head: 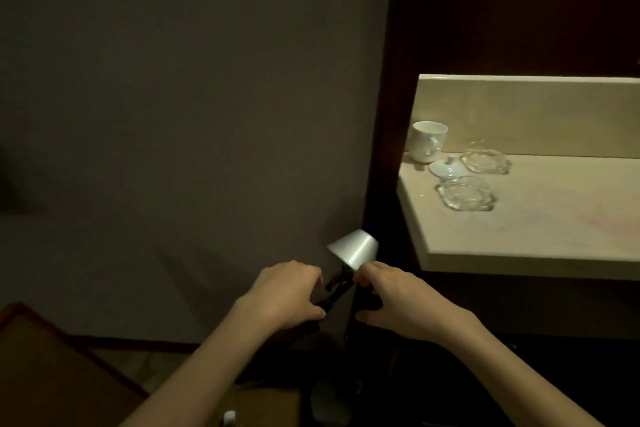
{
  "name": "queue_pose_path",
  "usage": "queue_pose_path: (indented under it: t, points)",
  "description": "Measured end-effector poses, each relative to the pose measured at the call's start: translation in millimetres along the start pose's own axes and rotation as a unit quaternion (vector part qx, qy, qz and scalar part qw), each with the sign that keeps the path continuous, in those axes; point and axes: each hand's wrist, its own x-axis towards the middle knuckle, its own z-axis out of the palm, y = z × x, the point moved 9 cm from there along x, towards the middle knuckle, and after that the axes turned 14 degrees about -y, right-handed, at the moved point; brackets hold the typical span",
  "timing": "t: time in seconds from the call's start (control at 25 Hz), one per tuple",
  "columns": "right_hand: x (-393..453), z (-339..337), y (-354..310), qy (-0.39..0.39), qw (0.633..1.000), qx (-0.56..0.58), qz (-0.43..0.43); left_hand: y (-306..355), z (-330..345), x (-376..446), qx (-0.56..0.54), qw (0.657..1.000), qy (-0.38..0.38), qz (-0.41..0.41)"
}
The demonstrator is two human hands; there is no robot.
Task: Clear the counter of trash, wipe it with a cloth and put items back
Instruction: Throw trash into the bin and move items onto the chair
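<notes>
Both hands meet low in the dim view, left of the counter. My left hand curls its fingers round a dark object topped by a silver cone-shaped piece. My right hand grips the same object from the right, its fingertips at the cone's lower edge. What the dark object is cannot be made out. The beige stone counter lies to the right. On it stand a white cup, a small white lid and two glass ashtrays.
A grey wall fills the left and middle. A dark wooden panel edges the counter's left side. A brown wooden furniture corner sits at the bottom left. A small white bottle top shows at the bottom edge.
</notes>
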Motion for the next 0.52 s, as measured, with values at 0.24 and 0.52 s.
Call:
queue_pose_path:
  t: [0.24,0.52]
  points:
    - [-60.4,-48.0,99.2,0.021,1.000,0.002,-0.008,118.2,-32.3,40.2,-0.012,1.000,0.019,0.000]
    - [-111.9,-91.6,204.8,0.016,1.000,-0.014,-0.008,202.3,-56.8,87.1,-0.066,0.998,-0.007,-0.019]
